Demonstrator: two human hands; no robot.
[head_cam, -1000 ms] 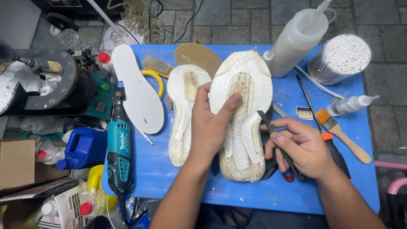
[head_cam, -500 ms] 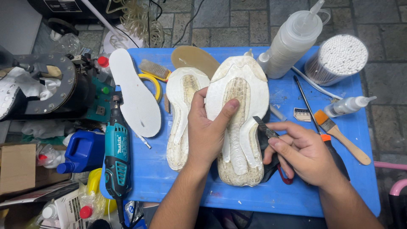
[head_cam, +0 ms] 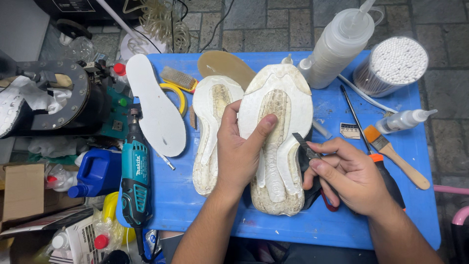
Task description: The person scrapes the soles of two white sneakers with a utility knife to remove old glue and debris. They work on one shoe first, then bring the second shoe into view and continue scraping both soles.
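My left hand (head_cam: 240, 146) grips a worn white shoe sole (head_cam: 278, 137) held bottom up over the blue table (head_cam: 342, 225), thumb pressed on its middle. My right hand (head_cam: 344, 173) pinches a small dark flat blade (head_cam: 305, 145) whose tip touches the sole's right edge. A second white sole (head_cam: 207, 124) lies on the table just left of my left hand. A black shoe upper is partly hidden under the held sole and my right hand.
A white insole (head_cam: 156, 112), a teal rotary tool (head_cam: 135, 178), a wire brush (head_cam: 178, 78), a tan insole (head_cam: 222, 63), a squeeze bottle (head_cam: 339, 46), a tub of cotton swabs (head_cam: 393, 63), a small dropper bottle (head_cam: 403, 120), a paintbrush (head_cam: 395, 154) and a screwdriver (head_cam: 364, 142) surround the soles.
The view has shifted slightly. My right hand has brought the blade closer, up to the right edge of the sole. My left hand keeps the same grip.
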